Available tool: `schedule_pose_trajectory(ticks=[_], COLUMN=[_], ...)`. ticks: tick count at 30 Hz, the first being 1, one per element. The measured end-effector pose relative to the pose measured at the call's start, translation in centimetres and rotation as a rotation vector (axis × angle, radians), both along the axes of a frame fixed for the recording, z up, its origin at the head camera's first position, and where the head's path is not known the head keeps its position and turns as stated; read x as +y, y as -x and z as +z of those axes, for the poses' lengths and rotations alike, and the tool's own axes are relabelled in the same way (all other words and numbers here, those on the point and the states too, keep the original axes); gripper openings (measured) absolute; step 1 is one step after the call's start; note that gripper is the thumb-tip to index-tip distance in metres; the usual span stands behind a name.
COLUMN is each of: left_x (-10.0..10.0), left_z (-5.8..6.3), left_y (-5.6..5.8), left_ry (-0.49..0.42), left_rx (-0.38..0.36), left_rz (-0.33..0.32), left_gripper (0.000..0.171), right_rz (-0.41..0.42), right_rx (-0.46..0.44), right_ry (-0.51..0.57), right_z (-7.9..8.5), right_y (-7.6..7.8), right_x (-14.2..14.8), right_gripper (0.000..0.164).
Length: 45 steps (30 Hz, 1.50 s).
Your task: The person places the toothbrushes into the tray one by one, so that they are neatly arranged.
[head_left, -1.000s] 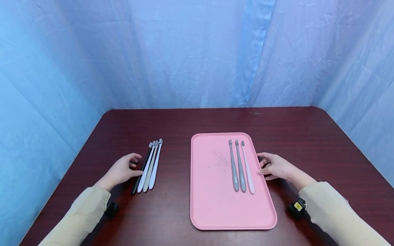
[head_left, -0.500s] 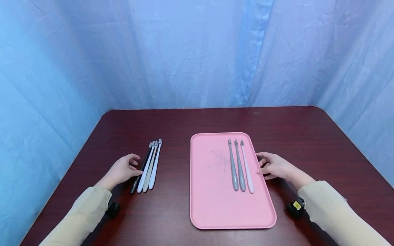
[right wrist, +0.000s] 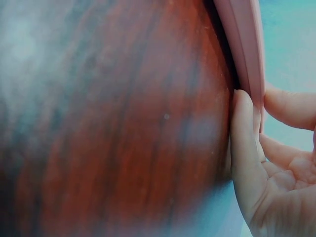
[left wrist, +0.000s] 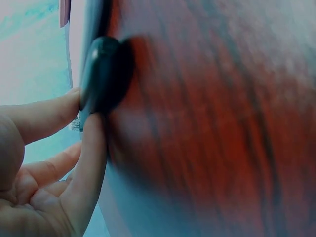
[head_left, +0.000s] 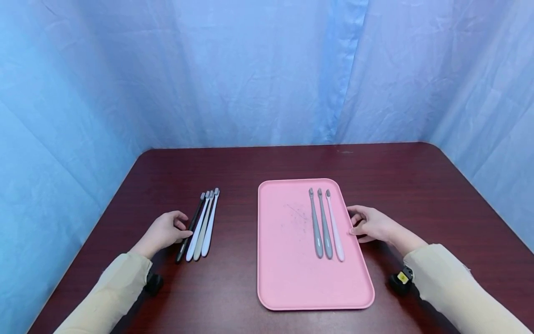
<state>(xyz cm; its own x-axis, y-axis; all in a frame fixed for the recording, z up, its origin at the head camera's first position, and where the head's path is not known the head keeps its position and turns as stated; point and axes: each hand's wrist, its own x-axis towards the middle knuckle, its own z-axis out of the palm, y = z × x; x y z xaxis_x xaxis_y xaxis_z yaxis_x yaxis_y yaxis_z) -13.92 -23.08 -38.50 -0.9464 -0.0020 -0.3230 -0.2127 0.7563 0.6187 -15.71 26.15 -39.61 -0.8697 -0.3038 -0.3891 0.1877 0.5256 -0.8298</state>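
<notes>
1. At far left, a pale blue curtain (head_left: 41,162) hung just beyond the sloping left edge of the dark red-brown table (head_left: 238,278).
2. The left hand (head_left: 164,232) reached in from a cream sleeve (head_left: 108,287); a strip of table separated it from that edge.
3. Its thumb and forefinger pinched the handle of the black toothbrush (head_left: 193,220), outermost on the left of four lying side by side. Whether the handle touched the wood could not be told.
4. Just right of it came a white toothbrush (head_left: 198,227), a beige toothbrush (head_left: 204,227) and a second white toothbrush (head_left: 211,222), close together, heads toward the far edge.
5. A wide stretch of table left room between this group and the pink tray (head_left: 288,278), whose near rim sat close to the bottom of the head view.
6. Two grey toothbrushes (head_left: 315,225) and a pale pink toothbrush (head_left: 335,226) lay in the tray's right half, the pink one nearest the right rim.
7. The right hand (head_left: 373,226) gripped that rim between thumb and fingers, with more table stretching to the right edge.
</notes>
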Motion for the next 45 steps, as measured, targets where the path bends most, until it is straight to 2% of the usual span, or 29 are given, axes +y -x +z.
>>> schedule_pose_trajectory(ticks=[8,16,22,30,40,45], left_x=[-0.4,-1.2,-1.3,-1.2,-1.3,-1.6], left_z=[-0.1,-0.2,0.0,0.2,0.1,-0.1], left_y=[-0.2,-0.1,-0.1,-0.4,-0.5,-0.8], left_ry=[0.017,0.046,0.090,0.133,0.074,0.039], left_rx=[0.007,0.015,0.016,0.054,0.044,0.042], left_rz=[0.009,-0.035,-0.091,-0.127,-0.121,-0.078], left_gripper=[0.042,0.033,0.025,0.024,0.021,0.025], right_rz=[-0.008,-0.012,-0.012,-0.010,-0.007,-0.007], right_rx=[-0.001,0.003,0.004,0.002,0.004,0.005], right_ry=[-0.008,-0.003,-0.001,0.000,0.001,0.003], right_z=[0.0,0.1,0.1,0.1,0.1,0.1], right_y=[-0.1,-0.2,-0.2,-0.2,-0.3,-0.2], right_x=[0.0,-0.1,-0.1,-0.1,0.0,0.0], right_gripper=[0.069,0.068,0.068,0.068,0.068,0.068])
